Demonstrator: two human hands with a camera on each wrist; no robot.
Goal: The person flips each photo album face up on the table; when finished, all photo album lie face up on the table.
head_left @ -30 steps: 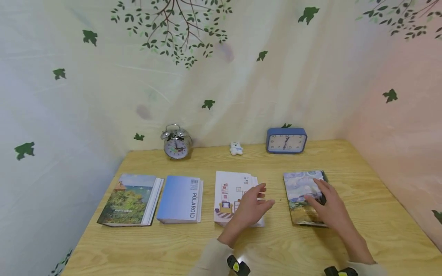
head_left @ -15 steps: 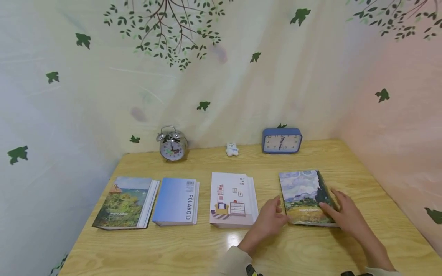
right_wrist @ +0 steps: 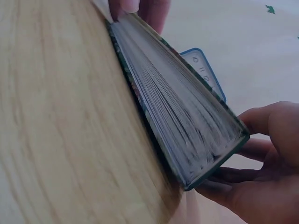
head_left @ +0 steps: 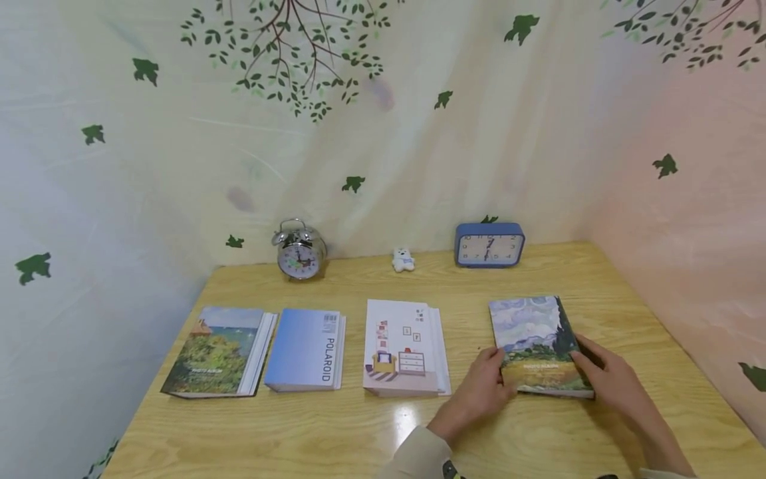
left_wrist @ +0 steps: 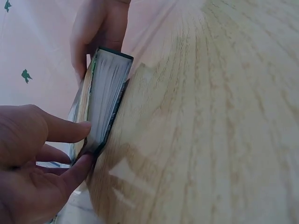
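Note:
A photo album [head_left: 535, 346] with a painted landscape cover lies at the right of the table, thick pages showing along its near side. My left hand [head_left: 481, 386] holds its left edge near the front corner; in the left wrist view the thumb [left_wrist: 70, 130] and fingers sit right at that edge. On the opposite side, my right hand [head_left: 613, 379] grips the dark spine, thumb over the cover. The right wrist view shows the page block [right_wrist: 173, 107] fanned between the covers, wider at the spine, with the right fingers behind it.
To the left stand in a row a white illustrated album [head_left: 395, 339], a blue POLAROID album [head_left: 302, 346] and another painted photo album [head_left: 215, 346]. Behind are a silver alarm clock [head_left: 300, 256], a white bear figurine [head_left: 403, 260] and a blue clock [head_left: 489, 246], before a curtain.
My left hand has moved right from over the white album to the painted album's left edge. My right hand has slid from its cover to the spine. The album has shifted slightly.

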